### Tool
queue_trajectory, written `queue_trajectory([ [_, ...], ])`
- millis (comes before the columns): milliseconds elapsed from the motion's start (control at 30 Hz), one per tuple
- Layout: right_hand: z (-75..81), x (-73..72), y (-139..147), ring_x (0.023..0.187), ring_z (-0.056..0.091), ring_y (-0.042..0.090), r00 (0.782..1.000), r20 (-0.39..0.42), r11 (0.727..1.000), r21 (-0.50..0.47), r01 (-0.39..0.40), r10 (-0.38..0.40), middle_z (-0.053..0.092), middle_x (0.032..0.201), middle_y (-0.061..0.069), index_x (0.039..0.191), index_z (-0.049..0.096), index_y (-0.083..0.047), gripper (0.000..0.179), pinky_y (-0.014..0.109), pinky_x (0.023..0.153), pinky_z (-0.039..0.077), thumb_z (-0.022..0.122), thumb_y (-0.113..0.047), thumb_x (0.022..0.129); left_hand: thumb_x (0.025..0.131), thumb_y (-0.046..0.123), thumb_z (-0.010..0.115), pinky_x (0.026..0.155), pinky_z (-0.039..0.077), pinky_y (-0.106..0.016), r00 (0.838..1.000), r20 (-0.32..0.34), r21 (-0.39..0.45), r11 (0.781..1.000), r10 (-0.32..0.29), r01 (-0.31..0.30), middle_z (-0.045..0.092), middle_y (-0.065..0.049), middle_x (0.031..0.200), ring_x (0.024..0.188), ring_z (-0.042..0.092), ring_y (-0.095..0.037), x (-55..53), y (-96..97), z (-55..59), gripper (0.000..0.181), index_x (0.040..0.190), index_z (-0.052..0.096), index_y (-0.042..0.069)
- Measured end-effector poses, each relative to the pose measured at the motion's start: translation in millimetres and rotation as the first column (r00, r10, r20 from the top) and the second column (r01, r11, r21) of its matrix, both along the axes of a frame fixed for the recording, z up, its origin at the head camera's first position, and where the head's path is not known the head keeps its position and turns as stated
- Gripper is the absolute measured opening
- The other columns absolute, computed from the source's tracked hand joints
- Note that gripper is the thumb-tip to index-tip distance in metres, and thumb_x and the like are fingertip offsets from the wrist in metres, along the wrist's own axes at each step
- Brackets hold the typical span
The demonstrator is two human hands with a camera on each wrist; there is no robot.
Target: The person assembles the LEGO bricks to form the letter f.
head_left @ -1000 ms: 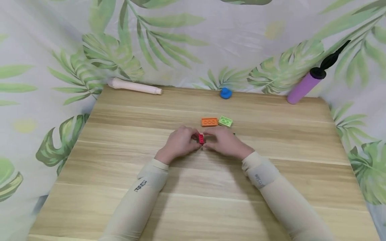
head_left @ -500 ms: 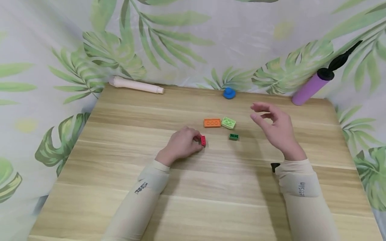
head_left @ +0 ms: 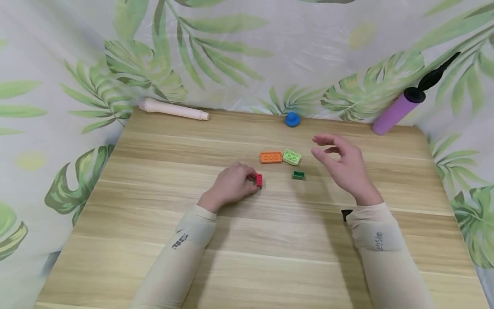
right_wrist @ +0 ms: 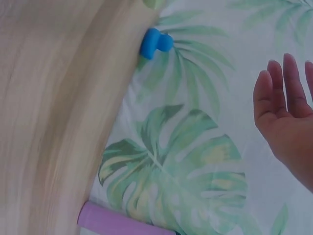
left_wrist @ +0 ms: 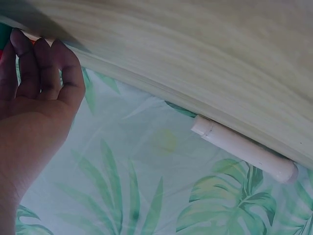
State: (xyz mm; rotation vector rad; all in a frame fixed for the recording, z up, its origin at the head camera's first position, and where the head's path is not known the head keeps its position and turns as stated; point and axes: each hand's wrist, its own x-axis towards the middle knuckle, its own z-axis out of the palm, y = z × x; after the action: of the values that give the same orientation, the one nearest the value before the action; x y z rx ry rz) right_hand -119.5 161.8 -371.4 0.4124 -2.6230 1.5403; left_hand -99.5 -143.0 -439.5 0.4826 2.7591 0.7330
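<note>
Our right hand has moved off, fingers loosely spread; only our left hand pinches the red brick now.

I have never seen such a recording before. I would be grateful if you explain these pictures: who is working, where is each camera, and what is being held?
There is no machine here, only a person with two bare hands. The large picture comes from a camera on the head, looking forward and down; the other two come from a camera on each wrist.

The left hand pinches a small red brick. The right hand is raised and holds nothing.

On the wooden table lie an orange brick, a light green brick and a dark green brick. Along the far edge are a pale stick, a blue object and a purple tube.
</note>
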Motion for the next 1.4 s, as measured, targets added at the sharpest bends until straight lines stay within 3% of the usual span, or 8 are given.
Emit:
queue_trajectory([
  [167, -9.2, -14.5, -15, 0.133, 0.059, 0.03, 0.996, 0.01, 0.97, 0.226, -0.091, 0.091, 0.068, 0.14, 0.013, 0.14, 0.066, -0.007, 0.04, 0.051, 0.11, 0.045, 0.071, -0.023, 0.103, 0.089, 0.029, 0.081, 0.086, 0.055, -0.042, 1.0, -0.019, -0.002, 1.0, 0.003, -0.003, 0.076, -0.001, 0.103, 0.099, 0.062, -0.021, -0.3, -0.1, 3.0, 0.027, 0.11, 0.079, 0.012],
  [333, -25.5, -33.1, -45, 0.139, 0.054, 0.039, 0.97, 0.029, 0.85, 0.477, -0.224, 0.24, 0.065, 0.144, 0.016, 0.142, 0.065, -0.008, 0.043, 0.057, 0.119, 0.038, 0.072, -0.023, 0.102, 0.089, 0.027, 0.081, 0.083, 0.054, -0.04, 1.0, -0.004, 0.003, 1.0, 0.008, -0.008, 0.076, 0.0, 0.101, 0.096, 0.061, -0.02, 0.0, 0.0, 2.4, 0.024, 0.108, 0.079, 0.012],
  [700, -64.8, -51.9, -87, 0.126, 0.062, 0.038, 0.936, 0.12, 0.653, 0.687, -0.32, 0.332, 0.069, 0.135, 0.017, 0.137, 0.068, -0.007, 0.042, 0.053, 0.112, 0.047, 0.076, -0.019, 0.098, 0.09, 0.029, 0.081, 0.085, 0.054, -0.04, 1.0, -0.011, 0.009, 1.0, 0.001, -0.001, 0.074, 0.003, 0.097, 0.101, 0.061, -0.02, 3.1, 3.7, -7.5, 0.02, 0.104, 0.078, 0.015],
  [800, -63.5, -51.0, -88, 0.123, 0.064, 0.036, 0.936, 0.105, 0.679, 0.662, -0.318, 0.336, 0.069, 0.133, 0.017, 0.134, 0.069, -0.006, 0.038, 0.051, 0.109, 0.05, 0.074, -0.018, 0.099, 0.089, 0.028, 0.081, 0.084, 0.054, -0.04, 1.0, -0.025, 0.004, 1.0, 0.01, -0.01, 0.074, 0.004, 0.095, 0.101, 0.061, -0.019, 2.8, 2.3, -7.7, 0.017, 0.101, 0.078, 0.016],
  [967, -48.6, -42.7, -73, 0.122, 0.066, 0.034, 0.953, 0.091, 0.87, 0.39, -0.301, 0.289, 0.066, 0.133, 0.015, 0.139, 0.062, -0.007, 0.037, 0.052, 0.107, 0.052, 0.069, -0.016, 0.104, 0.09, 0.029, 0.081, 0.084, 0.054, -0.04, 0.999, -0.033, -0.017, 1.0, 0.014, -0.015, 0.074, 0.003, 0.097, 0.1, 0.061, -0.02, 2.2, 2.3, -4.3, 0.019, 0.102, 0.078, 0.015],
  [1067, -38.8, -32.5, -57, 0.124, 0.066, 0.033, 0.95, 0.158, 0.941, 0.169, -0.294, 0.269, 0.064, 0.139, 0.015, 0.147, 0.054, -0.009, 0.043, 0.048, 0.106, 0.053, 0.065, -0.015, 0.107, 0.092, 0.032, 0.08, 0.084, 0.055, -0.041, 1.0, -0.026, -0.051, 0.999, 0.003, -0.004, 0.074, 0.001, 0.1, 0.102, 0.062, -0.022, 2.5, 5.0, -0.6, 0.023, 0.105, 0.079, 0.012],
  [1233, -25.2, -15.6, -36, 0.13, 0.063, 0.036, 0.911, 0.308, 0.961, -0.119, -0.249, 0.274, 0.055, 0.146, 0.016, 0.153, 0.047, -0.009, 0.046, 0.035, 0.102, 0.057, 0.059, -0.012, 0.109, 0.093, 0.034, 0.079, 0.086, 0.056, -0.043, 1.0, -0.007, -0.112, 0.994, -0.001, 0.0, 0.075, 0.0, 0.106, 0.107, 0.064, -0.024, 3.3, 5.2, 5.0, 0.034, 0.117, 0.077, 0.01],
  [1400, -19.7, -7.2, -29, 0.126, 0.065, 0.038, 0.884, 0.353, 0.943, -0.237, -0.234, 0.308, 0.054, 0.145, 0.019, 0.146, 0.051, -0.001, 0.036, 0.044, 0.102, 0.057, 0.054, -0.004, 0.11, 0.093, 0.037, 0.081, 0.092, 0.055, -0.044, 1.0, 0.023, -0.097, 0.995, 0.002, 0.0, 0.074, 0.0, 0.113, 0.112, 0.064, -0.024, 3.6, 4.1, 6.6, 0.055, 0.139, 0.066, 0.012],
])
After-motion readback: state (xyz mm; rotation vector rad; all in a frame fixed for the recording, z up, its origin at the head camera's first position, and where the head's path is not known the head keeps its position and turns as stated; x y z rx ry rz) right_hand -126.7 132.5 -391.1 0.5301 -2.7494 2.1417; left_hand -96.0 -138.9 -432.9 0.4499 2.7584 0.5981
